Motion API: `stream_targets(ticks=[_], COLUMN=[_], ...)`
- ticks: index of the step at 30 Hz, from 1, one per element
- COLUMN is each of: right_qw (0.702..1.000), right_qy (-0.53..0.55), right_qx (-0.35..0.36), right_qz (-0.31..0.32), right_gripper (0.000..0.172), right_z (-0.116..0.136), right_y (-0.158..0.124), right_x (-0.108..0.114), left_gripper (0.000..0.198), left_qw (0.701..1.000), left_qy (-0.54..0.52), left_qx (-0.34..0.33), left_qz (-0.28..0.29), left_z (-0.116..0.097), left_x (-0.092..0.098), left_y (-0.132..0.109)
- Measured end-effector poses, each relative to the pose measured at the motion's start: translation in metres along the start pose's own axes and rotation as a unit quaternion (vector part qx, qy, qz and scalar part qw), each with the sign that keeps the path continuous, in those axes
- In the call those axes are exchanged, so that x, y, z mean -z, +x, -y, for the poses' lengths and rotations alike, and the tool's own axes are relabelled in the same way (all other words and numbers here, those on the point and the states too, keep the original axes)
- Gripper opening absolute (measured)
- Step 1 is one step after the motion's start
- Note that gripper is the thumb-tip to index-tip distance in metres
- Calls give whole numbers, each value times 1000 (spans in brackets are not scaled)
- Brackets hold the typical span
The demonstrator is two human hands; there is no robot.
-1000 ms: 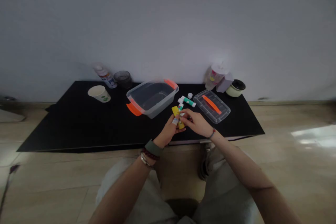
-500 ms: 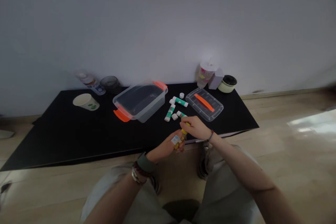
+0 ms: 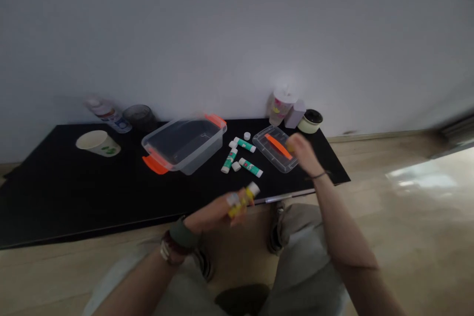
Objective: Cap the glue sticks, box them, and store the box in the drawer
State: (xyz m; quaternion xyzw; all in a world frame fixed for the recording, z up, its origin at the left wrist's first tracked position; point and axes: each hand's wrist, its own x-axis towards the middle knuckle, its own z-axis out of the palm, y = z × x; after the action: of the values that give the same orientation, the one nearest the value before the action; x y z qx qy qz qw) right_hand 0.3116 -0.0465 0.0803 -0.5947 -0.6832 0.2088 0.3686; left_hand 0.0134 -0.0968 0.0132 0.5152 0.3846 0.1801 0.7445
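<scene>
My left hand (image 3: pixel 217 213) is shut around a yellow glue stick (image 3: pixel 240 201) whose white cap (image 3: pixel 254 188) points up and to the right. My right hand (image 3: pixel 303 153) is blurred above the clear plastic lid (image 3: pixel 276 148) with its orange handle, and its fingers are bunched. I cannot tell whether they hold anything. Three green-and-white glue sticks (image 3: pixel 229 160) lie on the black table (image 3: pixel 92 192) between the lid and a clear plastic box (image 3: pixel 184 145) with orange clips. Small white caps (image 3: pixel 236 166) lie among them.
A paper cup (image 3: pixel 98 143) lies on its side at the left. A spray can (image 3: pixel 107 114) and a dark jar (image 3: pixel 139 117) stand against the wall, as do a plastic cup (image 3: pixel 281 106), a pale box (image 3: pixel 295 113) and a black-lidded pot (image 3: pixel 310 121).
My right hand has left the yellow stick and moved up and right over the lid. My left hand keeps the stick. The whole scene has shifted left in view.
</scene>
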Motion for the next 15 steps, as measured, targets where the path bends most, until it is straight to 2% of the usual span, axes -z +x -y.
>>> stream_targets(ticks=[1, 2, 3, 4, 6, 7, 9, 12, 15], right_qw=[998, 992, 978, 960, 926, 919, 919, 932, 941], right_qy=[-46, -91, -146, -196, -263, -277, -286, -286, -281], right_qx=[-25, -37, -57, -80, -115, -125, -134, -138, -139], right_qz=[22, 79, 137, 185, 244, 252, 236, 173, 128], right_gripper=[27, 18, 13, 14, 23, 27, 36, 44, 44], right_z=[-7, -14, -20, -25, -31, -34, -38, -39, -36], right_y=[0, 1, 1, 2, 6, 8, 13, 17, 14], right_x=[-12, -26, -42, -56, -79, -85, -91, -87, -78], left_gripper=[43, 39, 34, 30, 29, 30, 32, 34, 35], left_qw=[997, 980, 947, 901, 810, 775, 732, 695, 676], left_qy=[57, 147, 252, 351, 495, 538, 588, 625, 643], left_qx=[0, 1, 7, 25, 67, 87, 110, 116, 101], left_qz=[-56, -133, -197, -252, -308, -319, -325, -335, -345], left_z=[-3, -6, -10, -14, -19, -20, -18, -9, 3], left_x=[7, 14, 22, 29, 41, 46, 51, 55, 61], left_y=[6, 11, 16, 20, 25, 27, 33, 44, 57])
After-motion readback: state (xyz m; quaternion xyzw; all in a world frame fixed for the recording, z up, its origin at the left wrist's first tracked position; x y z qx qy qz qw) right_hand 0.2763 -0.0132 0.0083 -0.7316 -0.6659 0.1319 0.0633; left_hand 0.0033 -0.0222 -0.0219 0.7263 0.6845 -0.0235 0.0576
